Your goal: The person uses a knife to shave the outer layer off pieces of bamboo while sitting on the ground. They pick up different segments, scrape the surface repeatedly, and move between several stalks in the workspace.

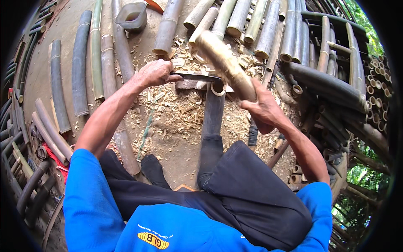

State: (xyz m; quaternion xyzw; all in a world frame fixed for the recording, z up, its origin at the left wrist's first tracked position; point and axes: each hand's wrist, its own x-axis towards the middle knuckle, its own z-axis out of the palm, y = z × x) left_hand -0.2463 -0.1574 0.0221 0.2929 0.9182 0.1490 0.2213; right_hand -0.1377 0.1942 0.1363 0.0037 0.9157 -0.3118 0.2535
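Note:
My left hand [154, 72] is closed round the handle of a knife [196, 76], whose dark blade points right. Its far end lies at the rim of a dark bamboo tube [213, 110], which runs from my foot up to a wooden block [189, 85] beneath the blade. In my right hand [265, 104] is a thick, pale wooden club [226, 61], gripped at its lower end and smeared by motion. The club is tilted up to the left, and its middle passes just right of the blade tip. Whether it touches the blade I cannot tell.
Wood shavings [172, 110] cover the ground around the block. Several bamboo poles [80, 63] lie at the left, and more cut tubes [268, 29] lie at the far side. A plastic tub [132, 17] stands at the far left. Stacked bamboo [327, 84] fills the right.

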